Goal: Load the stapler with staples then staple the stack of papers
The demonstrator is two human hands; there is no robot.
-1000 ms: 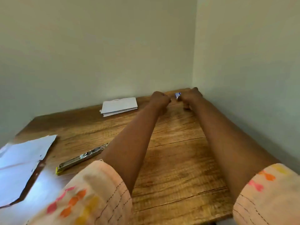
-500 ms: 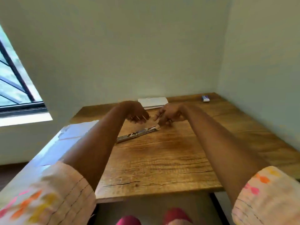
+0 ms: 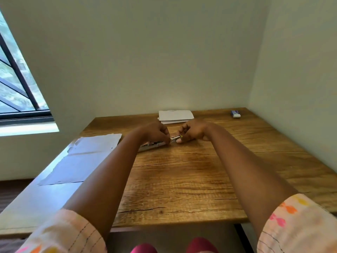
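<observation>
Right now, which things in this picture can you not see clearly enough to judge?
- Head view: the middle of the stapler is hidden behind the left hand.
- Whether staples are loaded: too small, covered by the right hand fingers.
- The print on the small box: too small.
- How many sheets the stack of papers holds: too far.

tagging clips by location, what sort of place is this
Likely a plain room at home or in an office: a wooden desk set in a bare wall corner, a window beside it, papers on top.
</observation>
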